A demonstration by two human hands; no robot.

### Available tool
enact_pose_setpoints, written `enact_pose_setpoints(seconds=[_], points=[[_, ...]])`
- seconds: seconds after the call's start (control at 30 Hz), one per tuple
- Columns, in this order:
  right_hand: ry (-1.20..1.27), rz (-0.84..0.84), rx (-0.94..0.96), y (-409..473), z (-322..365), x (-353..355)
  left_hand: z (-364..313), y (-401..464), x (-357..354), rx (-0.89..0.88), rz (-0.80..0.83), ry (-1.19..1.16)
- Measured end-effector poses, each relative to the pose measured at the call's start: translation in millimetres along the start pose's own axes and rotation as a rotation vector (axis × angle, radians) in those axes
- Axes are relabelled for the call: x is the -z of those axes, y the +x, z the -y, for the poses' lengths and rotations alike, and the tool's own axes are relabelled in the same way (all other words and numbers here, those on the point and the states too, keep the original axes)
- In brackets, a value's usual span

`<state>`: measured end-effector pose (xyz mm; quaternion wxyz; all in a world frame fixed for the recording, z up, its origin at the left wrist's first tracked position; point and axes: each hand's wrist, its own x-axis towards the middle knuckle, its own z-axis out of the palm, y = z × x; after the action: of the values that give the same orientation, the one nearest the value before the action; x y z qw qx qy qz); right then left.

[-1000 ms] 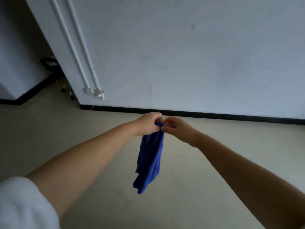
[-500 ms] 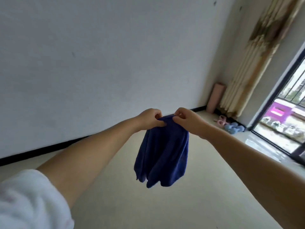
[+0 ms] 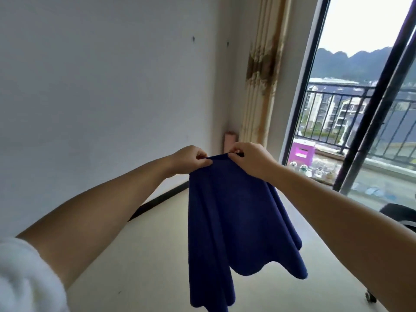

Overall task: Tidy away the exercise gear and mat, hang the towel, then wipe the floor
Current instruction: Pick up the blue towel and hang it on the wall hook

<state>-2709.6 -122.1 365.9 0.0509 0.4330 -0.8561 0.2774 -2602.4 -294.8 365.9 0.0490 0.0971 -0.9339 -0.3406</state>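
A dark blue towel hangs in front of me, spread out below its top edge. My left hand pinches the left end of that edge. My right hand pinches the right end, a short gap away. Both arms reach forward at chest height. A rolled pink mat stands upright in the far corner, partly hidden behind my hands.
A white wall with a black skirting runs along the left. A beige curtain hangs beside a tall glass door onto a railed balcony. A dark slanted pole crosses the right side. A small caster shows at lower right.
My view has swung right, from the bare wall to the corner and balcony door. My hands have drawn slightly apart and the towel has opened out wider.
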Motion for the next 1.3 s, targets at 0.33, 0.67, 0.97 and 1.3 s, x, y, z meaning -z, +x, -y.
enact_pose_setpoints(seconds=[0.33,0.67,0.97,1.3], points=[[-0.092,-0.138,-0.008,227,-118,28,0,247,52,-0.13,-0.135,-0.073],[-0.006,-0.233,0.047,444,-236,47,-1,488,117,-0.205,-0.374,0.208],[-0.128,-0.244,0.266,697,-300,77,0,680,218,-0.067,-0.535,0.697],[-0.18,-0.362,0.362,971,-319,29,86,889,350,0.016,-0.653,0.869]])
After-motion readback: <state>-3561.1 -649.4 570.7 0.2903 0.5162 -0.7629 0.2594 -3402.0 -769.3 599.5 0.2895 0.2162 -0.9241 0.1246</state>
